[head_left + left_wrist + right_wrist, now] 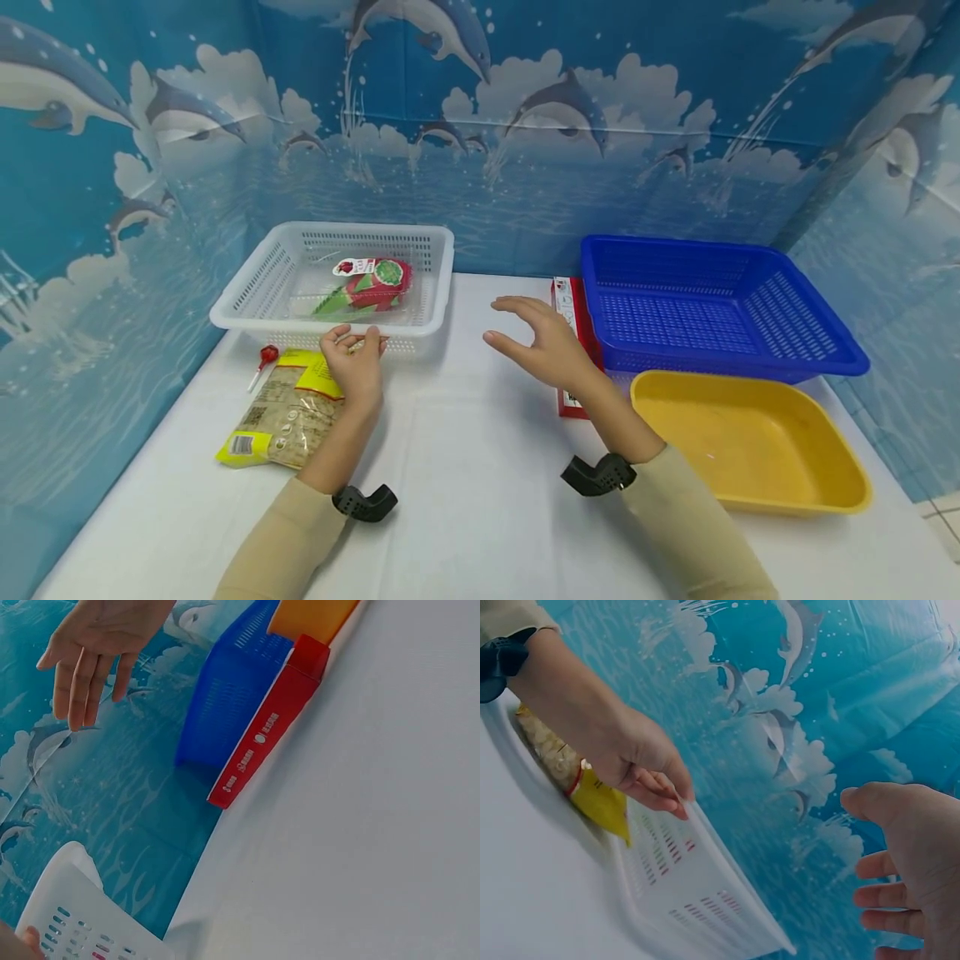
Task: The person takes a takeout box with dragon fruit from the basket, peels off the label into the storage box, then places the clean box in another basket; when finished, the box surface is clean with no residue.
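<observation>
My left hand (354, 367) pinches the near rim of a white plastic basket (255, 325) between thumb and fingers; the right wrist view shows the fingertips at the rim of the same basket (727, 870). Inside lies a clear plastic pack with a pink and green dragon fruit (381, 287) under a label. My right hand (551, 346) hovers over the table between the baskets, fingers spread and holding nothing. Beneath its wrist is a long red box (577, 325), partly covered by the arm.
By the left forearm lie a yellow-and-clear bag of pale dry food (292, 408) and a red lollipop (267, 356). On the right stand a blue basket (675, 325) and a yellow tray (757, 500). A dolphin-print curtain (517, 192) hangs behind.
</observation>
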`<state>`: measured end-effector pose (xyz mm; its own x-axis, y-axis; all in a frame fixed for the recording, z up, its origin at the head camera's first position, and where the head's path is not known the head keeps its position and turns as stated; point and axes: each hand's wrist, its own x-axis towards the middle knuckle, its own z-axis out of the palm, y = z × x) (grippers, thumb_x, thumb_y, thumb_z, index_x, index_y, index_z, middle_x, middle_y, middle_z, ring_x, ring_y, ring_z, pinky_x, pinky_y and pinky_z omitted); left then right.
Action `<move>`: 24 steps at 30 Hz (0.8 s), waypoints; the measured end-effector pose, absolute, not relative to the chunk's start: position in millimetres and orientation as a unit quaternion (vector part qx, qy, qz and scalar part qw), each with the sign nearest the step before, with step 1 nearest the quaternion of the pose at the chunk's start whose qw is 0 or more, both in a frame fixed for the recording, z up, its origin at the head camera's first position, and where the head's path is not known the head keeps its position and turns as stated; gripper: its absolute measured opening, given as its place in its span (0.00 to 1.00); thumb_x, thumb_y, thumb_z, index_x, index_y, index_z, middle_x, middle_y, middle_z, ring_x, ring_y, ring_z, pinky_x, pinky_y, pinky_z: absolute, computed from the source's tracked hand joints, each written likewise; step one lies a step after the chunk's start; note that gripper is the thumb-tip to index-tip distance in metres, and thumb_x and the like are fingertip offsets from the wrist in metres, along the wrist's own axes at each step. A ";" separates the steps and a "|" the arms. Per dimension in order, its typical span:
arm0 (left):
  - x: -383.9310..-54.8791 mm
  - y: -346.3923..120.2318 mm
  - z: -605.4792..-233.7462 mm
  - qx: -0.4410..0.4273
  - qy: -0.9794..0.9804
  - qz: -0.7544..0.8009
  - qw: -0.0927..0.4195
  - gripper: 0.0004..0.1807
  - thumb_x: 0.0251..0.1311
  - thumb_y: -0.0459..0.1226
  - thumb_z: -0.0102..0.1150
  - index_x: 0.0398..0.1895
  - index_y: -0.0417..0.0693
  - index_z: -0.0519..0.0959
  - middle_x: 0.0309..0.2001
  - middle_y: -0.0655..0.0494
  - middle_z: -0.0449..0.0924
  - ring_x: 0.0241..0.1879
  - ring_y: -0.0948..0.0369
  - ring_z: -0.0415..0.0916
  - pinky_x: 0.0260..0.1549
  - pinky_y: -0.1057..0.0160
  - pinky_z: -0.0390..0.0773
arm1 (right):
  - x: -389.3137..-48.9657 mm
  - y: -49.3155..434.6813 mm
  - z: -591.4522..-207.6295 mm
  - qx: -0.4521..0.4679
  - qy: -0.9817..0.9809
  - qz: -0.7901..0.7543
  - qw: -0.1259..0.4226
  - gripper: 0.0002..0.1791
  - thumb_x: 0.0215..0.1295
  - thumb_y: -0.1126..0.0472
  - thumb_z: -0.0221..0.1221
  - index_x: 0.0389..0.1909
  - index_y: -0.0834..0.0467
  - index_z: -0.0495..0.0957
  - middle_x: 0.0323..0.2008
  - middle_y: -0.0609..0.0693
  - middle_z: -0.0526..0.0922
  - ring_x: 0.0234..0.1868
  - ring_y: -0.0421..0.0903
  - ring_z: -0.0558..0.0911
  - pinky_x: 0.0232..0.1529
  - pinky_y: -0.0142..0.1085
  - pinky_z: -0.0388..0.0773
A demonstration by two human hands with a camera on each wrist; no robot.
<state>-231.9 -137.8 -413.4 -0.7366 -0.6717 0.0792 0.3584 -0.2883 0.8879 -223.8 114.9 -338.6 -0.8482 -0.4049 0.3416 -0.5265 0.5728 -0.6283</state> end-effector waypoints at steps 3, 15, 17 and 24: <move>-231.7 -137.6 -412.8 0.153 -0.492 -0.790 0.331 0.21 0.57 0.21 0.59 0.48 0.39 0.62 0.34 0.47 0.65 0.21 0.64 0.78 0.29 0.69 0.82 | -230.8 105.6 -337.0 0.262 -0.880 0.389 0.076 0.28 0.66 0.44 0.60 0.62 0.54 0.75 0.63 0.51 0.73 0.67 0.50 0.68 0.65 0.54 0.64; -232.5 -139.9 -414.2 0.130 -0.493 -0.786 0.348 0.19 0.57 0.20 0.58 0.45 0.40 0.62 0.33 0.48 0.64 0.21 0.60 0.79 0.29 0.67 0.83 | -273.6 67.6 -339.0 0.284 -0.855 0.429 0.064 0.25 0.68 0.49 0.59 0.61 0.60 0.75 0.59 0.54 0.77 0.62 0.50 0.73 0.63 0.48 0.69; -232.5 -139.9 -415.0 0.131 -0.496 -0.783 0.351 0.19 0.57 0.20 0.58 0.44 0.41 0.62 0.33 0.48 0.64 0.21 0.60 0.79 0.29 0.67 0.82 | -280.3 60.9 -338.5 0.285 -0.853 0.434 0.057 0.25 0.69 0.50 0.59 0.61 0.60 0.75 0.58 0.54 0.77 0.61 0.49 0.74 0.62 0.46 0.69; -234.4 -139.2 -418.7 0.128 -0.495 -0.787 0.347 0.20 0.57 0.20 0.58 0.45 0.41 0.62 0.33 0.49 0.63 0.22 0.62 0.77 0.29 0.68 0.82 | -295.4 41.1 -330.9 0.285 -0.851 0.440 0.039 0.23 0.70 0.51 0.57 0.60 0.60 0.75 0.58 0.56 0.77 0.60 0.49 0.74 0.61 0.43 0.71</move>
